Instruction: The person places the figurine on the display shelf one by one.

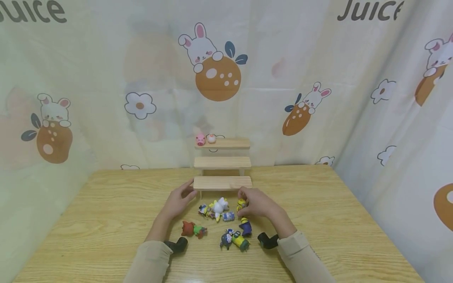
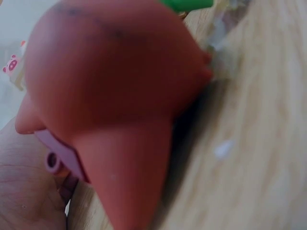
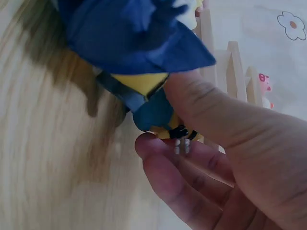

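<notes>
In the head view my right hand (image 1: 260, 202) has its thumb and fingers around a small yellow minion figure (image 1: 241, 204), just in front of the shelf's right end. Close up, the right wrist view shows the thumb and fingertips on this yellow and blue minion (image 3: 156, 115), partly covered by another figure's blue cape (image 3: 129, 38). My left hand (image 1: 178, 199) is beside the left end of the lowest step of a three-step wooden shelf (image 1: 222, 182); its fingertips reach the step's edge. A red-headed figure (image 2: 110, 72) blocks most of the left wrist view.
A pink pig (image 1: 200, 139) and a round white figure (image 1: 211, 138) stand on the top step. Between my arms lie a white figure (image 1: 220, 205), the red and green figure (image 1: 194, 229), a caped minion (image 1: 245, 227), a green and yellow minion (image 1: 240, 240) and several others.
</notes>
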### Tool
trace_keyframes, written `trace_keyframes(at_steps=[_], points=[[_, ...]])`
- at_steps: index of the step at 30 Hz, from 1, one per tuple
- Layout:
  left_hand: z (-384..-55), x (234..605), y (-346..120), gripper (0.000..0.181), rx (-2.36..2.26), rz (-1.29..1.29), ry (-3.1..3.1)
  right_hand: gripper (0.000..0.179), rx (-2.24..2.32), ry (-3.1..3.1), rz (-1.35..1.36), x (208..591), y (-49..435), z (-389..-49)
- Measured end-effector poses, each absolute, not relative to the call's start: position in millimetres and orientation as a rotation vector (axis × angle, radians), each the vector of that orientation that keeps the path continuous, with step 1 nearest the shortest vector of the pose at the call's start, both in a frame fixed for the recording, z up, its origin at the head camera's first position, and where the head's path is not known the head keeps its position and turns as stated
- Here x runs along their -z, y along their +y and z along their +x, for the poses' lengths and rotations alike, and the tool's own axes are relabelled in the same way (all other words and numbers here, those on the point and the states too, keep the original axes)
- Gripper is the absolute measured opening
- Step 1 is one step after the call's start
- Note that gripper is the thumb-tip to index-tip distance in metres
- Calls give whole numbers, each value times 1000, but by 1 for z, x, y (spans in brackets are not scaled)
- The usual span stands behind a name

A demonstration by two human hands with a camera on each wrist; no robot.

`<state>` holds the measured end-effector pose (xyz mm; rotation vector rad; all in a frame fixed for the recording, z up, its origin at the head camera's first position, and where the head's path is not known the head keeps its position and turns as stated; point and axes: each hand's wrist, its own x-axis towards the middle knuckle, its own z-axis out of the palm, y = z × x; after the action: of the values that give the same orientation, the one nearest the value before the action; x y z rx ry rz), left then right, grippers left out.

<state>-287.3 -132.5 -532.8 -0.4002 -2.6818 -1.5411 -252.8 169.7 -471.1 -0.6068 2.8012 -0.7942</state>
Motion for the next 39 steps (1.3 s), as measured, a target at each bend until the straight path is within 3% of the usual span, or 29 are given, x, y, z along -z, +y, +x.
trace_keyframes(at_steps=[22,30,39], points=[[-288,532,-134,59,1519,-400,-2710,31,793,2733,-614,455,175,-251],[-289,531,-134,58,1530,-396,-2712,40,750,2746,-664,455,175,-252],[-289,532,-133,58,1542,-400,-2709,37,726,2737,-761,455,174,-250]])
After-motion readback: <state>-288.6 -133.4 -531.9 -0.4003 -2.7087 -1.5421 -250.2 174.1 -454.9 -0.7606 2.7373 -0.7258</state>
